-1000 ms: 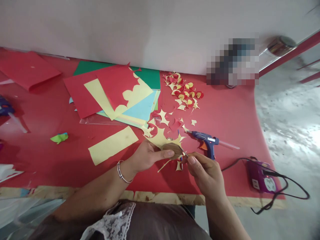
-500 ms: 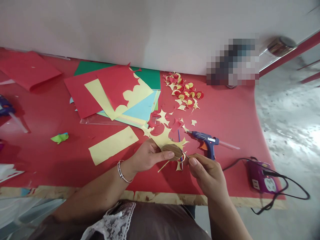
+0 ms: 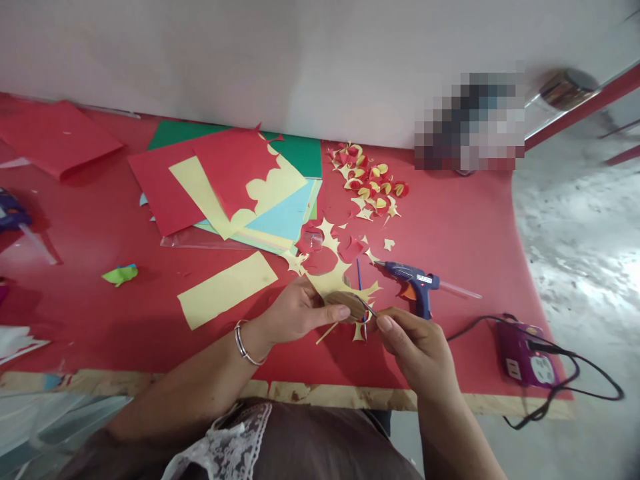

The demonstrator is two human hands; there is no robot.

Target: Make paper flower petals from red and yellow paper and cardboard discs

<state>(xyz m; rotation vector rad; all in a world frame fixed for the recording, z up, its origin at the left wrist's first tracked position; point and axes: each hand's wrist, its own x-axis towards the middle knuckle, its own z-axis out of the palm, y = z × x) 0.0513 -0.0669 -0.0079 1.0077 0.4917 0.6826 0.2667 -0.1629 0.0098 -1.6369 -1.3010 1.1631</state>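
My left hand (image 3: 297,312) pinches a yellow paper sheet (image 3: 331,280) with cut-out edges. A brown round disc (image 3: 345,305) lies against the paper, pressed under my left thumb. My right hand (image 3: 417,347) is closed around a slim metal tool (image 3: 371,309), its tip touching the disc's right edge and the paper. Most of the tool is hidden in my fingers, so its kind does not show. Below the paper, a blue pen-like stick (image 3: 359,272) rests on the table, partly covered.
A blue glue gun (image 3: 413,279) lies right of the paper, beside a purple power box (image 3: 527,353) with black cable. Yellow and red paper petals (image 3: 377,183) and scraps are heaped behind. Stacked coloured sheets (image 3: 225,157) and a yellow strip (image 3: 227,290) lie left.
Both hands hold nearly the same pose. The paper and disc have shifted very slightly, and the view has moved a little.
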